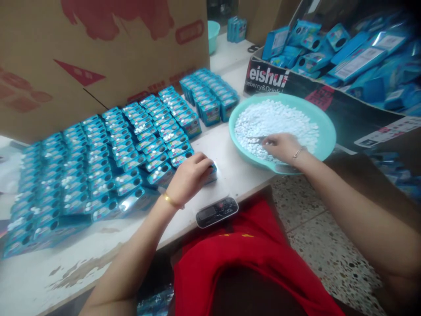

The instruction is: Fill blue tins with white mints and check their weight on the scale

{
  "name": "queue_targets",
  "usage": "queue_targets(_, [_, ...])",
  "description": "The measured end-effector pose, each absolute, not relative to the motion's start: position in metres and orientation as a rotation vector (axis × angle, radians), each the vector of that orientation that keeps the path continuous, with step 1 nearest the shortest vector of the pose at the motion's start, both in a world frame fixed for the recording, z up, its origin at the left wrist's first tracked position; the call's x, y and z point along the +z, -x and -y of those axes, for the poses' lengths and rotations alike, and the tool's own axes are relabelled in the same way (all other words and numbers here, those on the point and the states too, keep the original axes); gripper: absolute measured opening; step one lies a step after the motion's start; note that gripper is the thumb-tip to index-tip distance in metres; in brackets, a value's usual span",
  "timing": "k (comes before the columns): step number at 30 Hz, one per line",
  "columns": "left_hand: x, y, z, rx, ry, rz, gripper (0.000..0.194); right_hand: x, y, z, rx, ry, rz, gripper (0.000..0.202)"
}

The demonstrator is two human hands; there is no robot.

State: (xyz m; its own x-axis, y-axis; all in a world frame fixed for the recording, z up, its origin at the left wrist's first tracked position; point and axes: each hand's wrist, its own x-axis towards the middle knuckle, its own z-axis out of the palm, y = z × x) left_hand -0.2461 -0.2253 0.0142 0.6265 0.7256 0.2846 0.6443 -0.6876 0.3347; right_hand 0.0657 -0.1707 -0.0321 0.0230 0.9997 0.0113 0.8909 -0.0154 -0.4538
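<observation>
The small blue box (212,175) sits on the counter (219,142), partly under your left hand (192,174); whether that grip clamps it, I cannot tell. Your right hand (281,147) dips into white pellets (276,115) in the green bowl (325,131), its grip partly hidden, so I cannot tell its state. Rows of blue boxes (98,169) stand leftward.

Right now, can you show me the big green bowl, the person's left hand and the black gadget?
Green bowl (327,131): head view, on its inner wall, right side.
Left hand (191,174): head view, on its back.
Black gadget (217,212): head view, middle of its top face.
</observation>
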Motion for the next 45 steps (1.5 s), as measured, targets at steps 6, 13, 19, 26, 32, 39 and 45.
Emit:
queue_targets(6, [0.025, 0.253, 0.229, 0.301, -2.740, -1.264, 0.035, -0.020, -0.060, 0.179, 0.842, 1.901, 1.547, 0.006])
queue_targets(13, [0.047, 0.232, 0.152, 0.488, -2.783, -1.508, 0.034, -0.017, -0.065, 0.180, 1.526, 1.214, 0.638, 0.007])
queue_targets(19, [0.014, 0.181, 0.039, 0.124, -2.767, -1.695, 0.030, -0.026, -0.072, 0.181, 1.601, 1.098, 0.502, 0.003])
queue_targets(26, [-0.011, 0.178, 0.014, 0.173, -2.769, -1.813, 0.035, -0.024, -0.067, 0.189, 1.623, 1.118, 0.682, 0.012])
queue_targets(32, [-0.005, 0.226, 0.031, -0.051, -2.743, -2.010, 0.024, -0.023, -0.065, 0.186, 1.644, 1.149, 0.709, 0.013])
queue_targets(39, [0.010, 0.228, 0.045, -0.027, -2.827, -1.932, 0.020, -0.031, -0.061, 0.177, 1.599, 1.195, 0.597, 0.007])
queue_targets(45, [0.076, 0.223, 0.137, 0.140, -3.012, -1.635, 0.021, -0.030, -0.066, 0.180, 1.592, 1.209, 0.693, 0.015])
